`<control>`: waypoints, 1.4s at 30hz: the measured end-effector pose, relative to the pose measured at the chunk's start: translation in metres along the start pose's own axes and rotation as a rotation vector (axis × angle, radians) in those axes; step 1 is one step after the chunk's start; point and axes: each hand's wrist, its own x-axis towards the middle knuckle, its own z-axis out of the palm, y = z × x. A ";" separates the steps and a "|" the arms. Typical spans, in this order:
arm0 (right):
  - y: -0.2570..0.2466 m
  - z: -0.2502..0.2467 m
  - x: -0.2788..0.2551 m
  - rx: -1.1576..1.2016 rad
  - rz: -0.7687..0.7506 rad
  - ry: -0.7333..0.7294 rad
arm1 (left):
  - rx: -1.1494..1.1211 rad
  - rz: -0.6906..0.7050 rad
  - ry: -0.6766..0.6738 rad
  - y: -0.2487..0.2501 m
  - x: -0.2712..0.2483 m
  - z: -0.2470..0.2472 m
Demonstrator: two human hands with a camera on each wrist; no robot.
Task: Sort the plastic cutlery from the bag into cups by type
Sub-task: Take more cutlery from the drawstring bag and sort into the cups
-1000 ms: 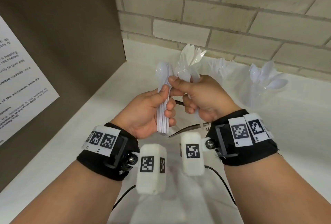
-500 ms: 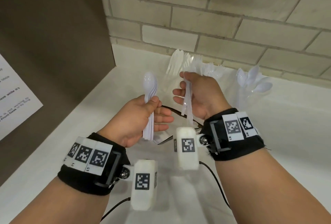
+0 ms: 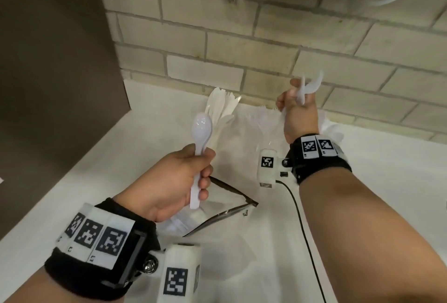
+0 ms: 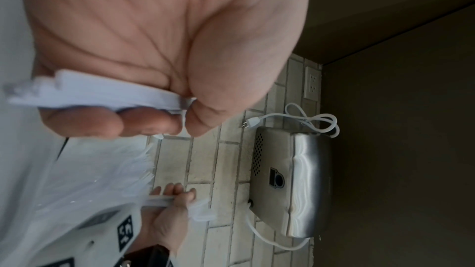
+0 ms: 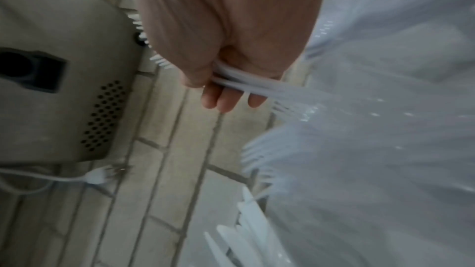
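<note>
While your right hand (image 3: 298,111) grips a few forks (image 5: 239,83) just above the fork cup (image 3: 262,121) at the far wall, handles pointing down, your left hand (image 3: 174,181) clasps upright spoons (image 3: 201,138); the spoon cup is hidden far right.

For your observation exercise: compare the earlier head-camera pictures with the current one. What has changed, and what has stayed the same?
The hands have parted. The right hand carried its white cutlery up and rightward toward the brick wall. The left hand still grips its stacked spoons upright. The bag still lies open on the counter.
</note>
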 end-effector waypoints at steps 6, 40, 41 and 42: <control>0.024 -0.003 0.005 0.041 0.200 0.064 | 0.070 -0.021 -0.011 -0.004 0.014 0.008; -0.088 -0.037 -0.060 -0.566 -0.236 -0.065 | 1.161 0.383 0.097 0.002 -0.015 0.003; -0.094 -0.049 -0.052 -0.638 -0.294 0.024 | 1.301 0.359 0.087 0.002 -0.018 -0.005; -0.097 -0.060 -0.044 -0.707 -0.344 0.102 | 1.448 0.286 0.083 0.001 -0.020 -0.010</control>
